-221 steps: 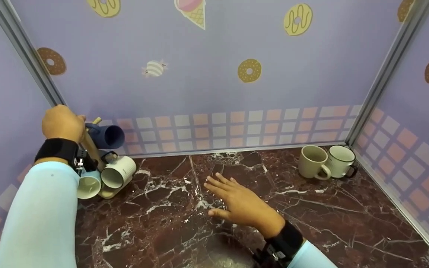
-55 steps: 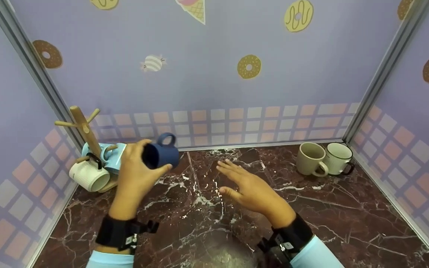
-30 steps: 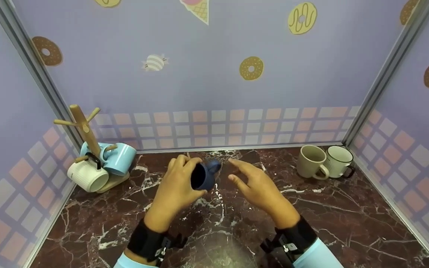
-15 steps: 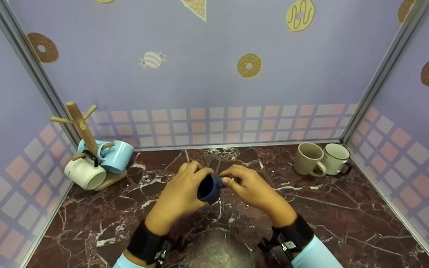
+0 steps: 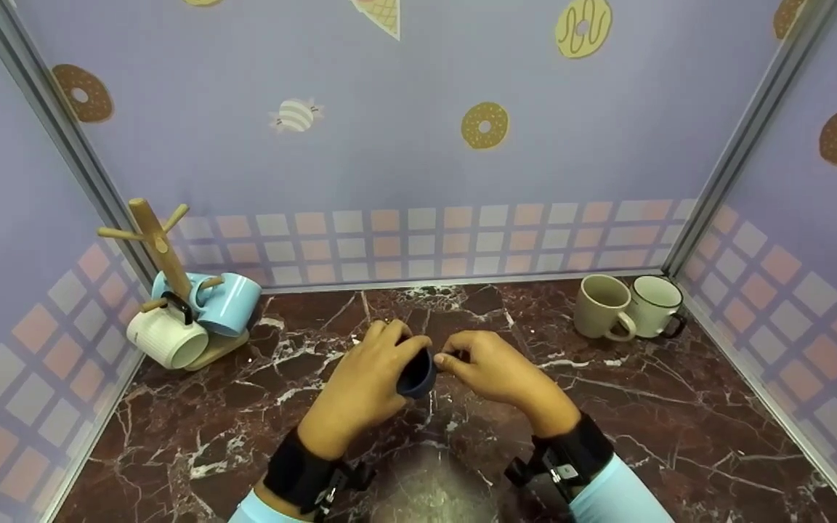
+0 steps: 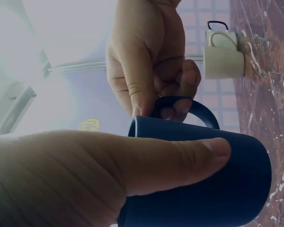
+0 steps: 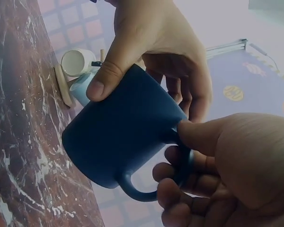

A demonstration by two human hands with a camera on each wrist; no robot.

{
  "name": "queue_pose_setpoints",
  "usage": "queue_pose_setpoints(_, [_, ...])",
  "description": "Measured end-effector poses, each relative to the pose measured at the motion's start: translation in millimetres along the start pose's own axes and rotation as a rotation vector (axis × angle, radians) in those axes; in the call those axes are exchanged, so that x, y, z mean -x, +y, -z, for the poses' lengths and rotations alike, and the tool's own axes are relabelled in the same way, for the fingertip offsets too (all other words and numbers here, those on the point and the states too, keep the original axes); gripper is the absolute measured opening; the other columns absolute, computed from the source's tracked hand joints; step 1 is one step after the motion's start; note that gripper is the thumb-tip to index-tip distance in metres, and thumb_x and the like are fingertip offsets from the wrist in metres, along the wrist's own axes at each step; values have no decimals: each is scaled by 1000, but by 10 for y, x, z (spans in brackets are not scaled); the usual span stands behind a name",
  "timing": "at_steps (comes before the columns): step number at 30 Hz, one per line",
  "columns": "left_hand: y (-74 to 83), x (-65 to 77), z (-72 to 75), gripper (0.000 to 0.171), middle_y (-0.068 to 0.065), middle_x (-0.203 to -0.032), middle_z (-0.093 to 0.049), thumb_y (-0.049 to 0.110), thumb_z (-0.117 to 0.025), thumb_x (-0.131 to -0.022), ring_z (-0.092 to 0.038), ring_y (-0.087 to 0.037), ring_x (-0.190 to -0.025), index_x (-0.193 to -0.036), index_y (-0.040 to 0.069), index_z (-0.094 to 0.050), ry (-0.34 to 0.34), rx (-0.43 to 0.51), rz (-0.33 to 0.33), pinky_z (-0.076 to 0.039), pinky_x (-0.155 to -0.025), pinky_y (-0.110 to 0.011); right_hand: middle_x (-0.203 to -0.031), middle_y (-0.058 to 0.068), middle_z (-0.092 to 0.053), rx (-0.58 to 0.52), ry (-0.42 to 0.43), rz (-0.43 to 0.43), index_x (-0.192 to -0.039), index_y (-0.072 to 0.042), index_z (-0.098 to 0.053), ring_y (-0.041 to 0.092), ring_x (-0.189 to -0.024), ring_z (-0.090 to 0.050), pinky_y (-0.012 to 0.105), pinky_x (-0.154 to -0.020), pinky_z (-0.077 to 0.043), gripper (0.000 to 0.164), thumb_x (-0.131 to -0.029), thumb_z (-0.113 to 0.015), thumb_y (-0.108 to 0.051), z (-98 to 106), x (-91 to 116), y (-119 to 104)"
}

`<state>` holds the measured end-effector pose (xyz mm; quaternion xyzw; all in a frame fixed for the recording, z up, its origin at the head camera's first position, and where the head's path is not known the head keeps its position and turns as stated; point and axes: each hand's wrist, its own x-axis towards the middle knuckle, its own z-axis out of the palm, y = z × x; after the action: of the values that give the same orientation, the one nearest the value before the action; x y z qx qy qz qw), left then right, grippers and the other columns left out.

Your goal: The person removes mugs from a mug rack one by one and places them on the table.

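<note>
A dark blue mug (image 5: 418,374) is held between both hands above the marble-patterned tabletop. My left hand (image 5: 368,378) grips its body, with the thumb along the side, as the left wrist view shows. My right hand (image 5: 495,370) pinches the mug's handle (image 7: 139,194) between thumb and curled fingers, seen in the right wrist view. The mug is tilted, its dark opening partly covered by the left fingers in the head view. Its bottom is clear of the table in both wrist views.
At the left stands a wooden mug tree (image 5: 160,247), bearing light blue mugs (image 5: 229,305) and a white mug (image 5: 166,338) with a black handle. A beige mug (image 5: 600,309) and a white black-rimmed mug (image 5: 654,309) stand back right. Patterned walls enclose the table.
My left hand took the blue mug from the mug tree's side to the middle. My right hand went from open beside it to pinching its handle. The mug shifted slightly right recently.
</note>
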<state>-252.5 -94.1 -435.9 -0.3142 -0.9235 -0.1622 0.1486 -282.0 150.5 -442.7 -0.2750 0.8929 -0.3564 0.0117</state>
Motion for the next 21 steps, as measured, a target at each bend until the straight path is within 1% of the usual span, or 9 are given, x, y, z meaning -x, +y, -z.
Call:
queue_pose_setpoints(3, [-33, -29, -31, 97, -8, -143, -67, 11, -107, -70, -62, -30, -132, -158, 16, -66, -26, 22, 28, -66, -110, -52, -83, -2, -71, -9, 22, -37, -94, -12, -78, 8, -66, -59, 26, -61, -55, 22, -112, -73, -23, -4, -22, 12])
queue_pose_setpoints(5, [-59, -37, -51, 102, -9, -151, -66, 16, -106, -74, -62, -32, -138, -164, 17, -60, -21, 29, 57, -62, -116, -54, -84, 3, -75, -38, 29, -75, -96, -8, -79, 9, -64, -61, 26, -59, -57, 22, -112, -72, -22, 1, -28, 32])
queue_pose_setpoints(8, [-101, -44, -69, 104, -11, -160, -63, 26, -104, -81, -61, -34, -145, -170, 14, -51, 29, 16, 123, -57, -123, -56, -89, 12, -79, -96, 59, -129, -98, -3, -79, 12, -64, -64, 28, -57, -59, 26, -113, -70, -22, 41, -40, 75])
queue_pose_setpoints(10, [-119, -45, -78, 100, -14, -164, -61, 33, -100, -87, -59, -36, -149, -171, 11, -50, 65, 2, 172, -54, -126, -56, -94, 18, -80, -131, 101, -163, -99, 0, -78, 14, -66, -66, 29, -60, -60, 28, -113, -69, -22, 94, -47, 110])
queue_pose_setpoints(12, [-116, -47, -91, 94, -16, -168, -57, 40, -94, -93, -56, -38, -154, -170, 10, -50, 75, -5, 211, -51, -129, -58, -98, 20, -82, -173, 152, -205, -101, 1, -79, 14, -68, -69, 30, -62, -63, 29, -113, -68, -22, 162, -50, 163])
queue_pose_setpoints(14, [-89, -51, -115, 87, -16, -174, -52, 45, -87, -98, -52, -40, -159, -170, 11, -51, 50, -3, 235, -48, -131, -62, -100, 21, -82, -209, 197, -258, -103, 2, -80, 15, -69, -71, 30, -64, -64, 29, -114, -67, -22, 243, -41, 234])
queue_pose_setpoints(16, [-45, -62, -158, 83, -13, -180, -46, 50, -79, -103, -45, -41, -165, -171, 14, -50, -3, 0, 243, -43, -134, -65, -99, 21, -83, -219, 248, -307, -101, 1, -80, 16, -67, -71, 29, -62, -63, 31, -114, -66, -23, 329, -27, 335])
queue_pose_setpoints(19, [52, -79, -238, 78, -6, -186, -37, 57, -68, -107, -37, -39, -171, -173, 20, -48, -89, -4, 223, -36, -138, -66, -94, 20, -82, -212, 306, -367, -98, 0, -79, 16, -64, -69, 29, -59, -61, 34, -115, -65, -26, 458, 10, 510])
queue_pose_setpoints(21, [121, -87, -295, 77, -1, -187, -32, 61, -61, -109, -32, -36, -174, -174, 23, -45, -138, -12, 202, -32, -140, -65, -91, 18, -81, -191, 343, -391, -95, 1, -78, 15, -63, -69, 29, -59, -61, 37, -115, -64, -26, 539, 41, 633])
